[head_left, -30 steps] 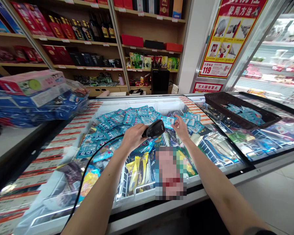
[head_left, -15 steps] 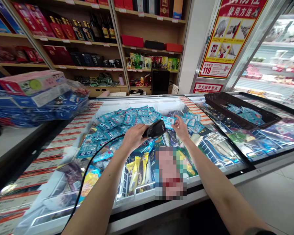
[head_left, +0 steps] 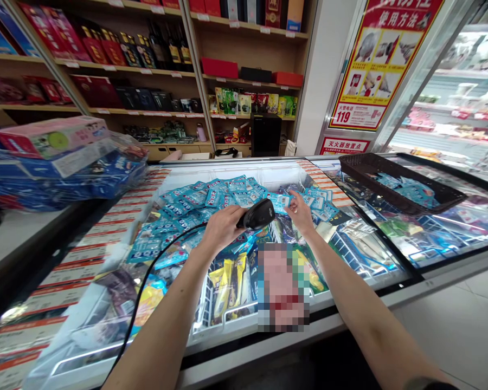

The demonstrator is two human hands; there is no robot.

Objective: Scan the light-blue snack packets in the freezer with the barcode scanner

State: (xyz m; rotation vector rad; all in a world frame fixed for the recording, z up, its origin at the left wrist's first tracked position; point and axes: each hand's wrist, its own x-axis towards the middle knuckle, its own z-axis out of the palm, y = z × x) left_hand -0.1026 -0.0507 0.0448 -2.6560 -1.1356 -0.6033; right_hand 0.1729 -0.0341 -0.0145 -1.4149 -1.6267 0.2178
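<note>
My left hand (head_left: 220, 226) is closed round the grip of a black barcode scanner (head_left: 257, 214), whose head points right at a small blue packet (head_left: 281, 201). A black cable (head_left: 146, 279) runs from the scanner down toward me. My right hand (head_left: 300, 212) pinches that blue packet and holds it up just in front of the scanner's head. Both hands hover over a chest freezer (head_left: 248, 330) whose top is heaped with many more blue packets (head_left: 203, 200).
A dark basket (head_left: 394, 181) holding a few blue packets rests on the freezer's glass lid at right. Stacked blue and pink boxes (head_left: 57, 160) sit on the counter at left. Shelves of boxed goods and bottles (head_left: 146, 54) line the back wall. A red poster (head_left: 380, 59) hangs at the right.
The scanner and the blue packet have crept slightly closer together; otherwise both hands stay where they were.
</note>
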